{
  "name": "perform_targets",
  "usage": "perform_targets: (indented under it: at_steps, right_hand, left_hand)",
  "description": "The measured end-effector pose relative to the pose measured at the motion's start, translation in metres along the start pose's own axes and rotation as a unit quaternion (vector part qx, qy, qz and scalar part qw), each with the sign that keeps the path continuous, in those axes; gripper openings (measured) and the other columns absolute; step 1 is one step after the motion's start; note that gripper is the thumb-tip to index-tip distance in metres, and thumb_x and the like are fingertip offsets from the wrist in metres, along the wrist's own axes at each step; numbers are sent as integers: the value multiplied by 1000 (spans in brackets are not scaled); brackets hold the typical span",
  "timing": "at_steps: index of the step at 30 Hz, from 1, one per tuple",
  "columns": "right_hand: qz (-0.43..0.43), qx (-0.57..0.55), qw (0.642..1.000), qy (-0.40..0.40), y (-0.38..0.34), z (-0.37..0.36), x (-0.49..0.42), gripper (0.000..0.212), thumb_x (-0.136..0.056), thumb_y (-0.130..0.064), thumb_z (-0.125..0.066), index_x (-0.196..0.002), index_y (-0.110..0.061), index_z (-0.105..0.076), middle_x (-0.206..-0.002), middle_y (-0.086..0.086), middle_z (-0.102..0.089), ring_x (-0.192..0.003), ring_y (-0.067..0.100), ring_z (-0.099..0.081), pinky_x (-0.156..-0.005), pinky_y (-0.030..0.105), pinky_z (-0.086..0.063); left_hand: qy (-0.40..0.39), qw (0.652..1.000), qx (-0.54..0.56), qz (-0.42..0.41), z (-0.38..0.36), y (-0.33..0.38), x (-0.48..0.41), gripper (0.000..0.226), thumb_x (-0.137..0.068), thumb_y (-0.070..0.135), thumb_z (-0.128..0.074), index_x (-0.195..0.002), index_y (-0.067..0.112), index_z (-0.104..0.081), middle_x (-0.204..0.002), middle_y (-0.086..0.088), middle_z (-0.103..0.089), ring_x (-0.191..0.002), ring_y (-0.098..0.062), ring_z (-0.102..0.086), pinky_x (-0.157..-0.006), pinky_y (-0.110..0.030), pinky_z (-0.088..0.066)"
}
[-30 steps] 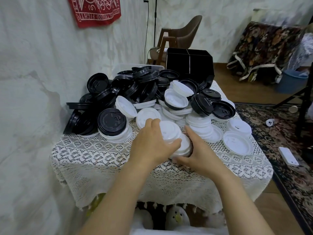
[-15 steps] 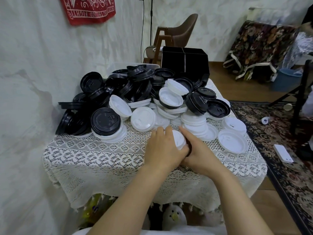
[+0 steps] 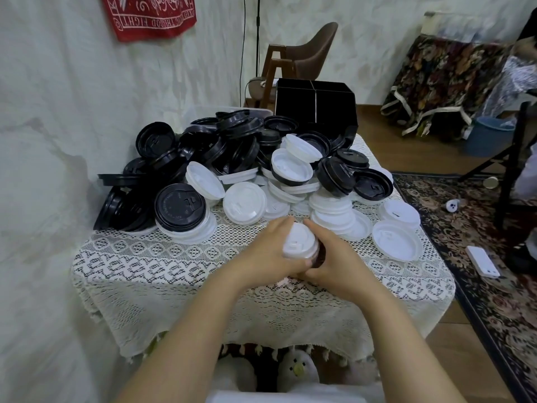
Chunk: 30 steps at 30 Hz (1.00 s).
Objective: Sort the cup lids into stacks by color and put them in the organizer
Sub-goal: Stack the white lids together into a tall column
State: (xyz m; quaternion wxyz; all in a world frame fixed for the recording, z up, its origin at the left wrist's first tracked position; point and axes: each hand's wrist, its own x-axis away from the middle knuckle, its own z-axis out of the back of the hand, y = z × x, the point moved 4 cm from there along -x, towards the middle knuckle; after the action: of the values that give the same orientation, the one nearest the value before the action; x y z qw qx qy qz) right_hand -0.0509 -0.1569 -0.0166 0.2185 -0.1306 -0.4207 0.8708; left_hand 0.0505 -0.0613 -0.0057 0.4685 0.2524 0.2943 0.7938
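Note:
A small stack of white lids (image 3: 299, 242) stands at the front middle of the lace-covered table (image 3: 174, 274). My left hand (image 3: 268, 251) curls round its left side and my right hand (image 3: 334, 257) round its right side, so both grip it. Behind lies a big mixed pile: black lids (image 3: 180, 206) mostly to the left and back, loose white lids (image 3: 244, 202) in the middle, another white stack (image 3: 334, 212) just behind my hands. The black organizer (image 3: 315, 104) stands at the table's far edge, its compartments hidden from here.
Two white lids (image 3: 396, 244) lie at the table's right edge. A wall runs close along the left. A clear bin (image 3: 209, 110) sits behind the pile, a brown chair (image 3: 299, 58) beyond it. A patterned rug with a white phone (image 3: 482, 261) lies to the right.
Both hands have closed in tighter round the white stack and drawn it slightly toward the front of the table. The pile behind has not moved.

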Motion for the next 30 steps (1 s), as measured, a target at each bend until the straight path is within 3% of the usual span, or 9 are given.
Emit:
perform_targets:
  at_steps: [5, 12, 16, 18, 20, 22, 26, 28, 30]
  right_hand:
    - [-5, -8, 1000, -11, -4, -8, -5, 77, -66, -32, -88, -126, -37, -40, -119, -20, -56, -110, -2, -55, -91, 20, -47]
    - [-15, 10, 999, -26, -10, 1, 5, 85, -66, -45, -84, -140, -35, -44, -127, -31, -50, -115, -10, -48, -97, 14, -42]
    - [-8, -40, 971, 236, -5, 47, 26, 45, -85, -25, -73, -126, -30, -57, -116, -16, -61, -110, 0, -56, -100, 26, -45]
    - [-78, 12, 947, 310, 12, 66, 36, 50, -86, -22, -70, -132, -25, -51, -124, -8, -54, -120, 11, -49, -104, 35, -41]
    - [-186, 80, 945, 257, 36, 71, 36, 67, -84, -27, -72, -142, -19, -40, -143, 3, -42, -134, 23, -36, -110, 44, -32]
    - [-224, 168, 942, 186, 54, 67, 33, 68, -84, -35, -70, -143, -17, -42, -148, 7, -41, -137, 29, -35, -112, 45, -31]
    - [-214, 169, 934, 229, 54, 70, 31, 27, -88, -17, -58, -112, -7, -65, -106, 14, -69, -98, 35, -61, -81, 42, -52]
    - [-198, 164, 933, 253, 47, 73, 33, 12, -89, -18, -57, -92, -7, -62, -77, 11, -63, -75, 33, -58, -63, 36, -47]
    - [-166, 142, 928, 303, 38, 80, 37, 26, -94, -23, -56, -74, -7, -50, -62, 9, -52, -59, 29, -48, -55, 36, -35]
  left_hand:
    - [9, 998, 59, -8, 24, -19, 10, 88, -70, 24, -85, -145, 31, -39, -145, 15, -36, -132, -6, -35, -111, -28, -31]
    - [16, 999, 38, -29, 24, -26, 9, 81, -74, 30, -82, -143, 33, -41, -143, 21, -35, -131, -1, -33, -110, -23, -27]
    - [13, 999, 25, -30, 22, -26, 8, 80, -77, 30, -80, -144, 36, -37, -139, 26, -30, -127, 2, -28, -108, -21, -23]
    - [15, 999, 29, -29, 21, -26, 9, 79, -77, 30, -80, -143, 37, -37, -136, 28, -29, -126, 3, -27, -108, -22, -22]
    - [15, 999, 33, -31, 21, -26, 9, 79, -78, 30, -80, -143, 38, -36, -136, 29, -28, -127, 3, -27, -109, -22, -23]
    - [13, 999, 35, -32, 21, -26, 9, 79, -77, 31, -80, -143, 38, -36, -137, 29, -29, -127, 1, -28, -103, -21, -31]
    - [14, 999, 41, -32, 21, -27, 8, 79, -76, 31, -80, -143, 38, -38, -139, 27, -31, -128, 0, -29, -109, -24, -28]
    - [12, 998, 45, -32, 21, -28, 7, 79, -76, 31, -80, -143, 38, -38, -139, 27, -31, -128, 1, -30, -112, -26, -26]
    - [10, 998, 48, -31, 21, -29, 7, 79, -76, 31, -81, -143, 38, -37, -139, 27, -31, -128, 0, -30, -113, -27, -26]
